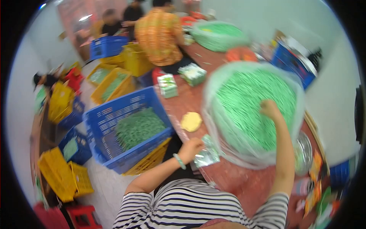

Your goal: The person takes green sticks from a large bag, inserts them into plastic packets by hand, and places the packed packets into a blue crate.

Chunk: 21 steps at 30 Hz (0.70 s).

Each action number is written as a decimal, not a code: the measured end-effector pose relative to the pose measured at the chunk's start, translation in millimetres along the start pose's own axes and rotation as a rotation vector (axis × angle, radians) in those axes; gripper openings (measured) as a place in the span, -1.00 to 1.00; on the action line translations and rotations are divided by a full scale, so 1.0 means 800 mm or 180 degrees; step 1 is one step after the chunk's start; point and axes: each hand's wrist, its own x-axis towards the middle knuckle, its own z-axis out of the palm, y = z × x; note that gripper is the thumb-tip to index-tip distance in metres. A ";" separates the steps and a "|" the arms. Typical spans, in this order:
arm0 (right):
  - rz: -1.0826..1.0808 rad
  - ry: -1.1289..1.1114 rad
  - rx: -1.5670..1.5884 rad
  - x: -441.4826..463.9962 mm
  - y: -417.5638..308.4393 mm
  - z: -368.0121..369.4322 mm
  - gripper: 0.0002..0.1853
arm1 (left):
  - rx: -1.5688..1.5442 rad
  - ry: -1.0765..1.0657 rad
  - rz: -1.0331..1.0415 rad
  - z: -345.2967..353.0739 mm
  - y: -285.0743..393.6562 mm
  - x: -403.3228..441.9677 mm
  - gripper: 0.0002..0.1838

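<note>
My left hand [191, 149] is closed on the edge of a small plastic packet [207, 154], part clear and shiny, part green, held over the table's near edge. A bracelet circles that wrist. My right hand [270, 109] is over a large heap of thin green sticks [249, 114], its fingers curled down at the heap's surface; what they hold, if anything, is hidden. A big translucent plastic bag [213, 133] surrounds the heap, its rim folded outward. A round yellow thing [191, 121] lies on the red table [236, 183] beyond my left hand.
Left of the table, a blue crate [103, 152] holds many green packets. Two packet stacks [167, 85] [192, 74] stand farther up the table. A person in an orange top [157, 36] sits beyond. A clear jar [303, 152] is at right; yellow crates [57, 173] stand at left.
</note>
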 end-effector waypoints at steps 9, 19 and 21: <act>0.0933 -0.0350 0.1061 -0.005 -0.023 -0.032 -0.76 | -0.1274 -0.0194 -0.0939 -0.055 0.026 0.005 -0.91; 0.0635 -0.0068 0.0167 0.003 -0.017 -0.023 -0.85 | -0.1798 -0.0285 -0.1110 -0.058 0.034 0.009 -0.91; 0.0668 -0.0309 0.0114 0.005 -0.014 -0.021 -0.79 | -0.1802 -0.0306 -0.1126 -0.059 0.032 0.007 -0.91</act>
